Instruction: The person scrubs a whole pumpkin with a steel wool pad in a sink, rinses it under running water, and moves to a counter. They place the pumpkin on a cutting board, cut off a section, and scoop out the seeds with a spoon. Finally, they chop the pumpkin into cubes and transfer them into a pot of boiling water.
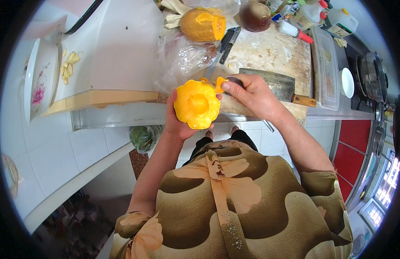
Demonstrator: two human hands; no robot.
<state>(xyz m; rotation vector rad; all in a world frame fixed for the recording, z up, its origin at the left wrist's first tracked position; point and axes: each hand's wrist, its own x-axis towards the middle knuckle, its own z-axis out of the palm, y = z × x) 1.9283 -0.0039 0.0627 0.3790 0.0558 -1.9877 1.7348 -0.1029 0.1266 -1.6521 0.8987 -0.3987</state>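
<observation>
My left hand [178, 123] holds up a hollowed piece of orange pumpkin [197, 105] with a scalloped rim, its cut face towards me. Just to its right, my right hand [251, 92] is closed around a dark, rounded object [235, 82], partly hidden by the fingers. An orange scrap of pumpkin [220, 84] is at my right thumb. Beyond the hands, a larger partly peeled pumpkin piece [200, 27] lies on its side by a crumpled clear plastic bag [187, 53]. A cleaver [271, 83] lies flat on the wooden board, behind my right hand.
The worn wooden board [284, 51] bears a utility knife [230, 43], a brown jar [255, 19] and a red-handled brush [294, 31]. A lidded plastic box [326, 71] and white bowl [347, 83] stand right. Garlic cloves [69, 66] lie left beside a floral dish [41, 81].
</observation>
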